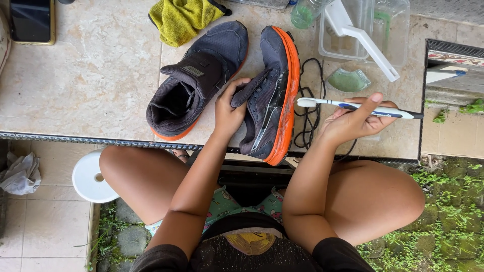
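Nearest you, your knees frame the view, with the tiled ledge [101,75] running across just beyond them. Your left hand [228,108] is clenched on the tongue and upper of the grey shoe with the orange sole [275,100], which lies tipped on its side just right of centre, sole edge facing 3 o'clock. Holding it there steadies the shoe and turns the sole wall toward your other hand.

At about 3 o'clock from that shoe, your right hand [353,121] pinches a white toothbrush [353,107] by the handle between thumb and fingers. The brush lies nearly level, its head pointing to 9 o'clock and hanging just beside the orange sole, close but apart from it, as far as the view shows. That grip near the middle of the handle would give you control for short scrubbing strokes.

Black laces [310,111] lie loose on the tile between shoe and right hand, pulled out of the way. The second grey shoe [196,80] stands upright at 10 o'clock from your left hand, opening up, touching the first near the toe.

Farther off, at 1 o'clock, a clear plastic tub [383,30] holds a white scrub brush [363,38], with a small green pouch [348,80] beside it. A yellow cloth [184,17] sits at 11 o'clock, and a phone [31,20] lies far left at the ledge's back.
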